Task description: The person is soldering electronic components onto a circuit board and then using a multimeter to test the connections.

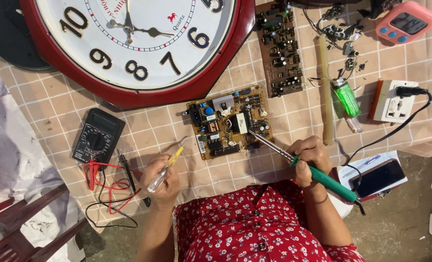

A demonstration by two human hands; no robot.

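Beyond the right fingers [307,160] gripping the soldering iron [298,162], its tip touches the circuit board [230,121]; left fingers [163,175] clasp a screwdriver [167,167].

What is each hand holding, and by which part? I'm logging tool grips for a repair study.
The right hand grips a soldering iron by its green handle; the left hand grips a clear-handled screwdriver around its handle.

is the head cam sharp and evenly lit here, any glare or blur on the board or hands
Head view: soft, even light with faint shadows; the circuit board is sharp, as are the left hand on the screwdriver and the right hand on the soldering iron; mild sheen on the clock face; wide-angle bending at the edges.
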